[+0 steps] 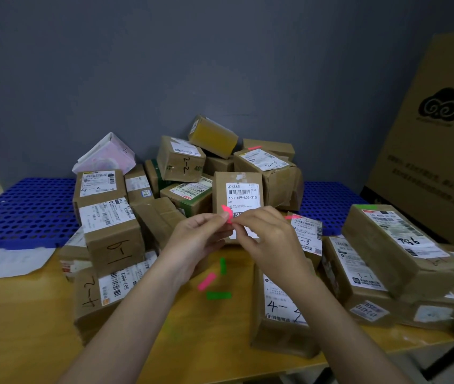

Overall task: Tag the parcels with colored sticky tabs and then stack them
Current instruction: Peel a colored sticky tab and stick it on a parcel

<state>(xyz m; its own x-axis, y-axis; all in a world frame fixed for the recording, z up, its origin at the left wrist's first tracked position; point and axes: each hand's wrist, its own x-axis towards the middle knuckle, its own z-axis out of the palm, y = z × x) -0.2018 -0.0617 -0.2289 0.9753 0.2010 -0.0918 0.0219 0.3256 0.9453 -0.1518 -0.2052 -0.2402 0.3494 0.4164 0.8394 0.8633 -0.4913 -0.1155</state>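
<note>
My left hand (196, 239) and my right hand (268, 239) meet at the middle of the view, and both pinch a pink sticky tab (227, 213) between fingertips. Right behind them an upright brown parcel (238, 184) shows a white label reading 15H-159-A03-210. On the wooden table (26, 314) below the hands lie a loose pink tab (206, 281) and two green tabs (218, 295), (222, 266). A parcel marked 4-5 (278, 309) lies under my right forearm. A parcel marked 4-2 (95, 295) sits at the left.
Several taped parcels are heaped at the back on a blue perforated pallet (21, 209). More parcels (394, 245) are stacked at the right, some with green or pink tabs. A large cardboard box (436, 139) leans at the far right. A white sheet (12, 261) lies at the left.
</note>
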